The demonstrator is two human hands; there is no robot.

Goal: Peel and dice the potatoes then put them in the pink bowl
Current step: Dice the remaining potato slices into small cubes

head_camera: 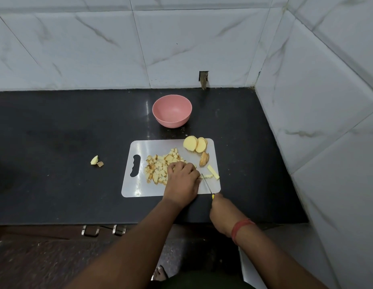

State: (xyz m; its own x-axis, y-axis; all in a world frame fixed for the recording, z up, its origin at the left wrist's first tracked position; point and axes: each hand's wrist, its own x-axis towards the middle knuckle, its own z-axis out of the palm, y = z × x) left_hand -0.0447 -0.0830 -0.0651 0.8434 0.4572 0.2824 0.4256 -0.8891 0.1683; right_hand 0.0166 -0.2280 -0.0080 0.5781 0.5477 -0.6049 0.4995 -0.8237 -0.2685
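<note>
On the board (137,188), the left hand (182,180) lies curled over the near edge of the diced pile (160,166), pinning a potato strip (207,176) that pokes out to its right. The right hand (221,213), fist closed, grips the knife (206,184), blade beside the left fingers. Slices (195,144) sit at the board's far corner; the bowl (172,111) stands on the bench (56,132) beyond.

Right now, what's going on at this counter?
A person is dicing potato on a white board. The right hand holds a knife and cuts a strip that the left hand steadies. A pile of dice lies on the board, with slices waiting behind. The pink bowl is empty.
</note>
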